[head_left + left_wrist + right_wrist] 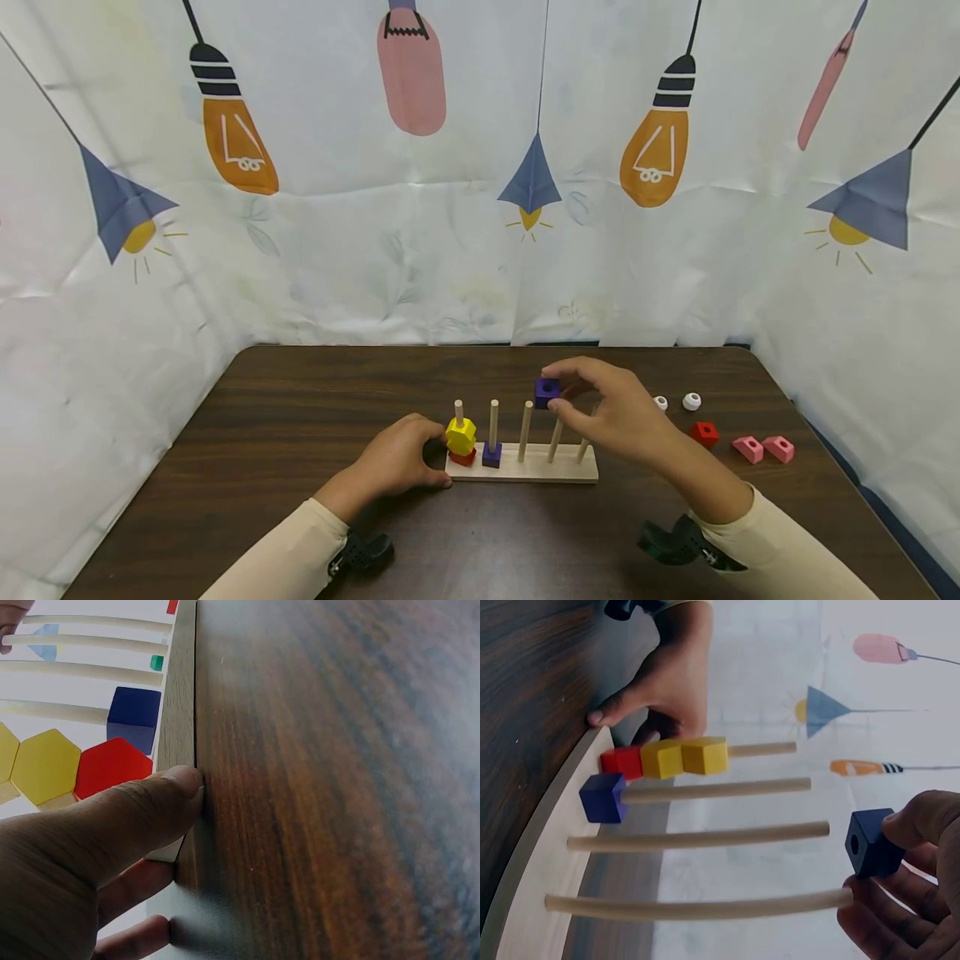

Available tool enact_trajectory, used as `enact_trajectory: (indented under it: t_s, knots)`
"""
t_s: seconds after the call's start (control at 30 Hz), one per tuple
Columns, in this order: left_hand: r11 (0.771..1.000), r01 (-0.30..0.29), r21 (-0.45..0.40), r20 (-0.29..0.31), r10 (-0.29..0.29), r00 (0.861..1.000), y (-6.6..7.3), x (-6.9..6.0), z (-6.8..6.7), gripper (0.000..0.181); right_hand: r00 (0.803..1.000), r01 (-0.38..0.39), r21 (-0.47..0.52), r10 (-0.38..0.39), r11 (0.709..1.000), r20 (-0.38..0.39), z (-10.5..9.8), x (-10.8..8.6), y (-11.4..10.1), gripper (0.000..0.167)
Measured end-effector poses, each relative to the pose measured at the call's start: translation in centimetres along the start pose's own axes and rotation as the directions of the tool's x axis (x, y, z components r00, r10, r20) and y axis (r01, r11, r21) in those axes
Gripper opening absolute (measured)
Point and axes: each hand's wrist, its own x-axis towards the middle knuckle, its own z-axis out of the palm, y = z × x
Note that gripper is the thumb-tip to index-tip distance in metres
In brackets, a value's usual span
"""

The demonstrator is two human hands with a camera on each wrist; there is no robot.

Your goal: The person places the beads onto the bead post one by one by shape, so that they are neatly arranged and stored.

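Observation:
My left hand (393, 458) grips the left end of a wooden peg board (525, 473), its thumb (169, 796) on the front edge. On the leftmost peg, two yellow hexagonal beads (682, 757) sit above a red bead (621, 763). A dark blue cube bead (603, 798) rests at the foot of the second peg. The other pegs carry no beads. Above the board, my right hand (611, 408) pinches another dark blue cube bead (871, 844) between thumb and fingers. That cube's hole shows, and it is apart from the peg tips.
Right of the board on the dark wooden table (315, 392) lie a red cube bead (703, 433), two pink beads (778, 449) and white round beads (692, 402), one partly behind my right hand. A patterned white curtain (450, 250) hangs behind the table.

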Motion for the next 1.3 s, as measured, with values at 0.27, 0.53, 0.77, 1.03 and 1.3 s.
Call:
enact_trajectory:
  t_s: [0.27, 0.53, 0.77, 1.03, 1.3]
  knots:
    - [1.000, 0.001, -0.002, -0.002, -0.001, 1.000, -0.1, 0.0, 0.1, 0.044, 1.000, 0.021, 0.020, -0.021, 1.000, 0.018, 1.0, 0.7, -0.8, 0.041]
    - [1.000, -0.001, -0.002, -0.006, 0.001, 1.000, -0.1, -0.1, 0.2, 0.043, 1.000, 0.000, 0.043, -0.001, 0.999, 0.023, 2.2, 1.2, -1.6, 0.039]
    - [1.000, 0.003, 0.000, -0.002, -0.003, 1.000, -0.1, -0.1, 0.2, 0.044, 1.000, -0.022, 0.019, 0.022, 1.000, -0.007, 3.4, 1.6, -2.3, 0.037]
    - [1.000, 0.002, -0.010, -0.005, -0.002, 1.000, -0.1, -0.1, 0.1, 0.045, 0.996, -0.068, 0.002, 0.068, 0.998, -0.057, 4.9, 1.9, -2.7, 0.037]
    - [1.000, -0.005, -0.017, -0.008, 0.004, 1.000, -0.1, -0.1, 0.1, 0.044, 0.991, -0.111, -0.029, 0.108, 0.993, -0.083, 6.0, 2.0, -3.4, 0.042]
